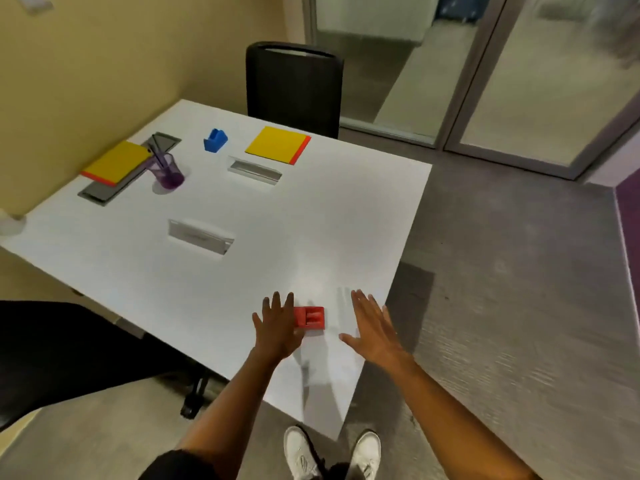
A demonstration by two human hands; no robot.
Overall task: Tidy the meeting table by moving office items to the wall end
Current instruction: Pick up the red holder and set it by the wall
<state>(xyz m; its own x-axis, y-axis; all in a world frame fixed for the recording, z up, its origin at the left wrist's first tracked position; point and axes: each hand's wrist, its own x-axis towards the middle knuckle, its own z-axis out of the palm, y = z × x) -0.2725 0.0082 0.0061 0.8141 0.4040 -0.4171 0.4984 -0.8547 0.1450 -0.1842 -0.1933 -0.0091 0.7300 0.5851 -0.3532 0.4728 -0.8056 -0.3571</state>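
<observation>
White table: both hands flat (fingers spread) flanking red holder.

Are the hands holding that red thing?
No. Both hands are open with fingers spread. The left hand sits at the red holder's left edge, without gripping it. The right hand is apart from it.

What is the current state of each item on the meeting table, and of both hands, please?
red item: flat, near end, between the hands
left hand: open, beside it
right hand: open, apart
purple cup: upright, holding pens
blue holder: upright
yellow pads: flat
</observation>
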